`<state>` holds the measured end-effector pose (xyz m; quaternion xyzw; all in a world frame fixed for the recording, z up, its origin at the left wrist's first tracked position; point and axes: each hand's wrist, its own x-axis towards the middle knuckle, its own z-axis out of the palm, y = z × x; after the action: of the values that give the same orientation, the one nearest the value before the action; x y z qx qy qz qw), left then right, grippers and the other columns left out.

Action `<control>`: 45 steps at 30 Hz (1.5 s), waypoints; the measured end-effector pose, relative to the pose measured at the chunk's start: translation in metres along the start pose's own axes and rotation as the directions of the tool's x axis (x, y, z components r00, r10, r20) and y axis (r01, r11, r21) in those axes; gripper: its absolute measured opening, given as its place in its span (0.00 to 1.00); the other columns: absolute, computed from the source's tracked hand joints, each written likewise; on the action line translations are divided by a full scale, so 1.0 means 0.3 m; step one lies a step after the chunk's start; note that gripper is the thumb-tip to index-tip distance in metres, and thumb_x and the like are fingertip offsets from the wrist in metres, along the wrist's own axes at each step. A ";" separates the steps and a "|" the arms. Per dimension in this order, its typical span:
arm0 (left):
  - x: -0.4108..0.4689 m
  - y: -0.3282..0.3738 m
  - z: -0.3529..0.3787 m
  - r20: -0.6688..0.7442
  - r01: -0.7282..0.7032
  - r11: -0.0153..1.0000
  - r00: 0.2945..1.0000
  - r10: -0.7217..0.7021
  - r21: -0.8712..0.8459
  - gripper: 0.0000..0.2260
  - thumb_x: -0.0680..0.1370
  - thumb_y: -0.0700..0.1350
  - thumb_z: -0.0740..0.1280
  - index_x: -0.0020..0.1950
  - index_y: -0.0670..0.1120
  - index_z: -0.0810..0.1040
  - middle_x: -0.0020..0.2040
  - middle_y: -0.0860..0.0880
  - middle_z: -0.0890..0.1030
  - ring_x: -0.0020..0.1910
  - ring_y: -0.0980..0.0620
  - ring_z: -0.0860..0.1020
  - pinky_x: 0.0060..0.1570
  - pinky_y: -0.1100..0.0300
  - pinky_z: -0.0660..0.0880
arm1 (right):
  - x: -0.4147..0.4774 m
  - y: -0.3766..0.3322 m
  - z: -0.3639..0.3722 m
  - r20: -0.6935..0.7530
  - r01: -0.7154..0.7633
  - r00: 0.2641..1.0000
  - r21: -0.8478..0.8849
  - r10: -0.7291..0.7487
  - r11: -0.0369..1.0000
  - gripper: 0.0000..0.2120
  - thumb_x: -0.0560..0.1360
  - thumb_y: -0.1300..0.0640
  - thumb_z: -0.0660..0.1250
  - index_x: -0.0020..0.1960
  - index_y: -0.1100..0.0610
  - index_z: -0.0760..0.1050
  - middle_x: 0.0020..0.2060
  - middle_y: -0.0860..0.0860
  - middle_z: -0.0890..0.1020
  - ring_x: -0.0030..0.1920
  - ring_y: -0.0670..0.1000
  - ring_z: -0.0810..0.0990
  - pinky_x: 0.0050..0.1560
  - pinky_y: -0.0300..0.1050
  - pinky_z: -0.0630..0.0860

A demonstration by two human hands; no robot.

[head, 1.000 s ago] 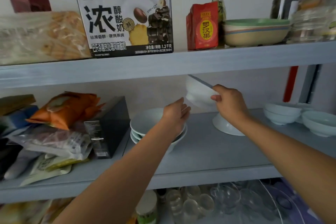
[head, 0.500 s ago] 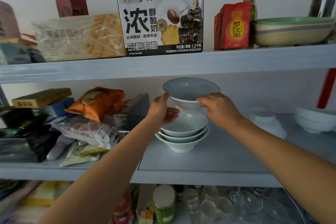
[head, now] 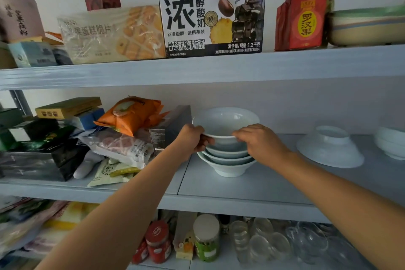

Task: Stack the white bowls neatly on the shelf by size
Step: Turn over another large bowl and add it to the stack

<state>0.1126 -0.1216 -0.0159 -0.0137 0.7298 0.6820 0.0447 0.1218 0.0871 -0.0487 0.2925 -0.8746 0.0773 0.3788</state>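
Top bowl (head: pixel 225 120) gripped, dark box (head: pixel 173 125) left, upturned bowl (head: pixel 329 149) right

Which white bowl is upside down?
The lone bowl right of the stack: foot ring up, rim on the shelf. The others sit rim up.

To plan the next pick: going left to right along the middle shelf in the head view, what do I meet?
Orange snack bag → dark box → left hand → stack of white bowls → right hand → upside-down white bowl → nested white bowls at the right edge.
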 end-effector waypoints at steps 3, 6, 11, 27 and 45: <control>0.004 -0.030 -0.002 -0.001 0.019 1.000 1.000 -0.019 -0.022 0.09 0.79 0.36 0.54 0.50 0.35 0.73 0.25 0.44 0.80 0.18 0.55 0.71 0.20 0.66 0.69 | -0.013 -0.003 0.014 0.022 0.005 1.000 0.004 -0.005 1.000 0.22 0.54 0.71 0.61 0.44 0.59 0.82 0.34 0.53 0.84 0.35 0.57 0.82 0.37 0.46 0.79; 0.010 -0.049 -0.001 -0.010 0.034 0.999 0.999 -0.034 -0.016 0.11 0.80 0.37 0.54 0.57 0.34 0.71 0.29 0.41 0.80 0.19 0.54 0.71 0.21 0.66 0.69 | -0.029 0.001 0.034 0.016 0.009 1.000 0.018 -0.009 1.000 0.23 0.54 0.71 0.60 0.45 0.59 0.83 0.35 0.53 0.84 0.35 0.57 0.82 0.38 0.46 0.80; 0.010 -0.050 -0.004 -0.002 0.042 0.998 0.999 -0.042 0.037 0.10 0.80 0.38 0.55 0.56 0.35 0.72 0.29 0.42 0.81 0.19 0.54 0.72 0.22 0.65 0.70 | -0.048 0.004 0.051 0.034 -0.007 0.999 0.025 0.006 1.000 0.20 0.56 0.69 0.61 0.45 0.58 0.81 0.36 0.52 0.84 0.36 0.57 0.82 0.38 0.46 0.78; 0.003 -0.014 0.013 -0.002 0.073 0.985 0.997 -0.073 0.156 0.08 0.81 0.41 0.60 0.47 0.37 0.73 0.23 0.48 0.79 0.17 0.56 0.71 0.19 0.67 0.70 | -0.062 -0.003 0.006 0.128 -0.052 0.991 0.089 0.041 0.995 0.23 0.79 0.43 0.49 0.40 0.55 0.76 0.34 0.49 0.81 0.38 0.54 0.78 0.39 0.48 0.74; 0.002 0.070 0.125 -0.214 -0.173 0.953 0.950 0.229 0.249 0.20 0.80 0.46 0.61 0.71 0.42 0.67 0.33 0.47 0.76 0.21 0.56 0.71 0.20 0.67 0.66 | -0.055 0.063 -0.033 0.096 -0.257 0.966 0.287 0.239 0.923 0.25 0.78 0.40 0.52 0.46 0.58 0.80 0.42 0.54 0.84 0.44 0.55 0.82 0.46 0.51 0.77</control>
<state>0.1120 -0.0829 0.0023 -0.0162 0.8006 0.5883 -0.1130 0.1262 0.1136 -0.0518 0.2353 -0.8938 0.2465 0.2917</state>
